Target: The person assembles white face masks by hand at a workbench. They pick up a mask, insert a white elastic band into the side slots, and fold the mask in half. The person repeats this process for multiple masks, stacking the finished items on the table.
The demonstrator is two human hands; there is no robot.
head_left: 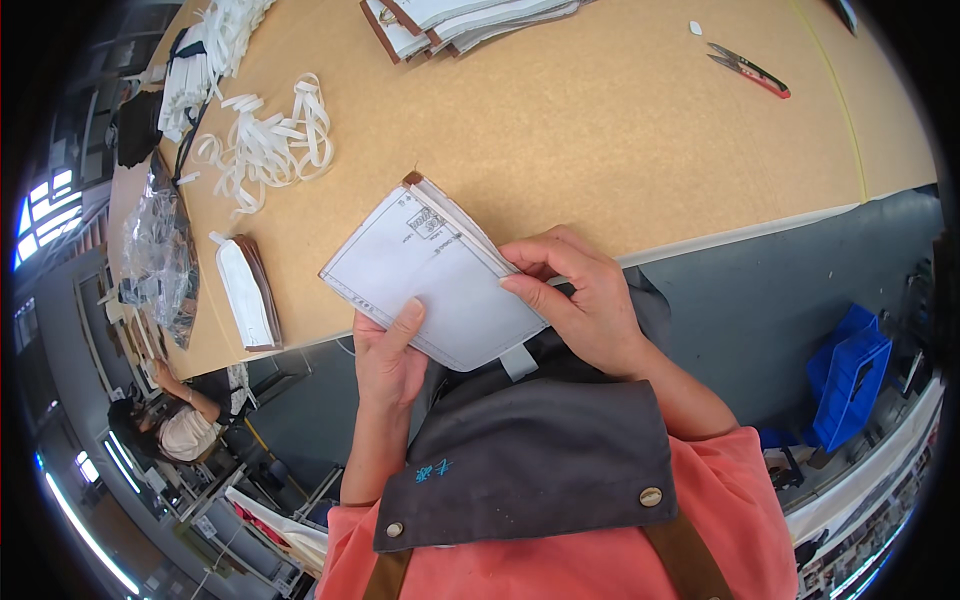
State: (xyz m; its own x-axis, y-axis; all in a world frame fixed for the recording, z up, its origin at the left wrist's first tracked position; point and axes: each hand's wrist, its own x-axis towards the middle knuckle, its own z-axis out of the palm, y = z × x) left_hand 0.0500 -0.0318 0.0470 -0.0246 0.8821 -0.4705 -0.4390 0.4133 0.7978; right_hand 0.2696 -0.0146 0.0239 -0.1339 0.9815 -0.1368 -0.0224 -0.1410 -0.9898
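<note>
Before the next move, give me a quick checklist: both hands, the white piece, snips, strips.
1. Left hand gripping the white piece: ok, thumb on its face.
2. Right hand at the piece's right-hand edge: ok, pinching there.
3. Piece's underside: cannot tell, hidden.
4. Snips clear of both hands: ok, lying on the table.
5. Snips' blades closed: not ok, tips apart.
6. White strips untangled: not ok, loose heap.

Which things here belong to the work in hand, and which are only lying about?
Belong to the work:
flat white printed piece, brown at one corner, held by left hand and right hand
stacked white-and-brown pieces, probably, by likeness

Apparently just lying about:
loose white ribbon-like strips
black-and-red snips
crumpled clear plastic bag
blue plastic crate
</note>
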